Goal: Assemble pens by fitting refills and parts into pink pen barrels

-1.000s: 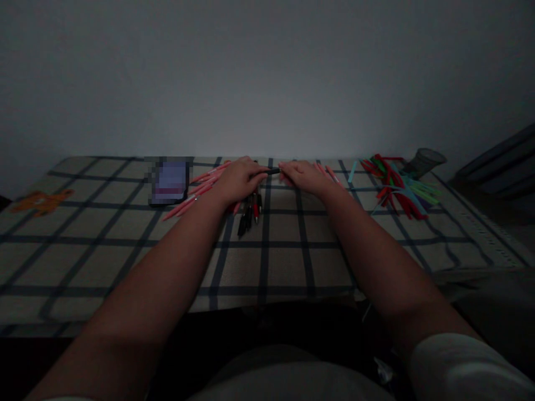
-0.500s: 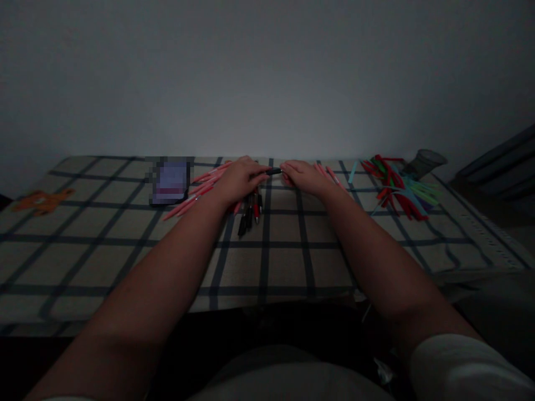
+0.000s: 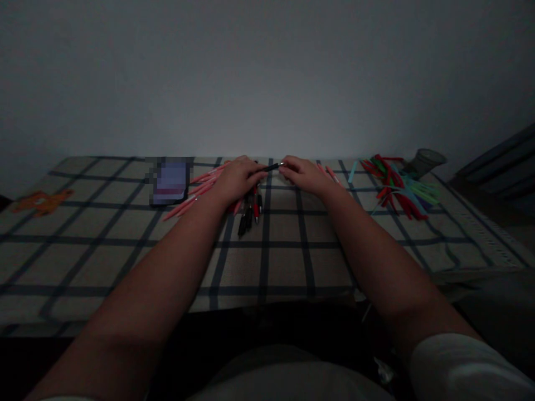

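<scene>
A black pen [image 3: 272, 167] spans the gap between my two hands above the far half of the table. My left hand [image 3: 239, 177] is closed on one end of it. At the other end, which looks shiny, the thumb and fingers of my right hand [image 3: 304, 175] pinch the tip. Under and beside my left hand lie several pink pens [image 3: 184, 207]. Black pens [image 3: 243, 223] and a red pen [image 3: 256, 210] stick out below it toward me. More pink pens [image 3: 333, 175] lie just past my right hand, partly covered by it.
A checked cloth [image 3: 284, 267] covers the table, which meets a wall. Left are a blurred-out phone-like device [image 3: 170, 182] and an orange cut-out [image 3: 43, 202]. To the right lie a teal strip [image 3: 353, 172], a pile of coloured strips [image 3: 397, 192] and a tipped dark cup [image 3: 425, 162].
The pen's right end has risen slightly, and more of it shows. My right fingers have shifted up and loosened their curl a little. My left hand stays nearly in place.
</scene>
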Tool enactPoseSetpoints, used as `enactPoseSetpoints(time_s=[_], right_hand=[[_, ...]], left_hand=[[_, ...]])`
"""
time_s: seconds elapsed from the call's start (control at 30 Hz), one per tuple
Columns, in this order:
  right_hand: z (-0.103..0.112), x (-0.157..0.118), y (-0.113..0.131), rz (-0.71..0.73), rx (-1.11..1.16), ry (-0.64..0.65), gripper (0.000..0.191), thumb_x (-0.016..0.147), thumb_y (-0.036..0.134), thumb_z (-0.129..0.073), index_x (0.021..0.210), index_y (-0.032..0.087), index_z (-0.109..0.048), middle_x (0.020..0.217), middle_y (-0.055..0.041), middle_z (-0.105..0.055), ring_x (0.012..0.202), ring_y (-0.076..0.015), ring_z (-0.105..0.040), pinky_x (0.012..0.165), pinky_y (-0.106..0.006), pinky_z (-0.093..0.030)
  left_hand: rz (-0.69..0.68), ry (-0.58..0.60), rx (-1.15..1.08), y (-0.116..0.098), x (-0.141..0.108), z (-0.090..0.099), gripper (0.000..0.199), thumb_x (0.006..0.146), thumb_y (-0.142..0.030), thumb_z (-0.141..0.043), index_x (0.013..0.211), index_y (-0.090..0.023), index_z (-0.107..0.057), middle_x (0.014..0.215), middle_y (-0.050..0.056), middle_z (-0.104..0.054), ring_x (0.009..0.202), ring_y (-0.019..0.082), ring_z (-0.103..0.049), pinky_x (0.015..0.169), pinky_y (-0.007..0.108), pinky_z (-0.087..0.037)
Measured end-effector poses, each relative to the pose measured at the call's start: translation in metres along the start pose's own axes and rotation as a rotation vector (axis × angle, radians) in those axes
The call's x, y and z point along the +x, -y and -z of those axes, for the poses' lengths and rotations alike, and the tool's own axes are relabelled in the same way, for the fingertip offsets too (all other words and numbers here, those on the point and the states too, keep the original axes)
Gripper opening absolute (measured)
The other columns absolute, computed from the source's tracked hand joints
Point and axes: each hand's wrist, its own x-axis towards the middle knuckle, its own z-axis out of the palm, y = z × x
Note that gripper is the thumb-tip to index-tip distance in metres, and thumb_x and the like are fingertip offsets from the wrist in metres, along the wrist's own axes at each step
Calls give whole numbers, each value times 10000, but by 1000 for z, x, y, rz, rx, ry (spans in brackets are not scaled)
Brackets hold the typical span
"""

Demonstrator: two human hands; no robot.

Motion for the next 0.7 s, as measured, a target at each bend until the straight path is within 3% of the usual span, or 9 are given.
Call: enactPoseSetpoints(time_s=[0.2,0.4,0.7], right_hand=[[1,-1,1,-16,41,-21,241,967,415,-506,920,208,-621,880,-65,-671,900,-237,-580,802,-360,-470],[0,-3,4,-22,36,-19,299,978,397,-474,752,216,-548,816,-54,-633,882,-230,-569,812,-363,-472],[-7,9,-8,-41,141,120,387,1007,421,-419,687,217,-491,694,-22,-567,709,-172,-528,734,-303,-430]], left_hand=[[-24,35,-12,-3,0,1,353,1012,-379,-521,1160,-206,-791,1004,105,-755,1014,280,-637,943,430,-469],[-38,13,10,-1,0,-2,336,1007,-384,-538,1196,-252,-782,1005,82,-761,1034,272,-631,956,437,-475],[-34,-18,-31,2,-1,-2,308,969,-366,-634,1221,-267,-781,983,72,-765,1043,263,-629,982,428,-474]])
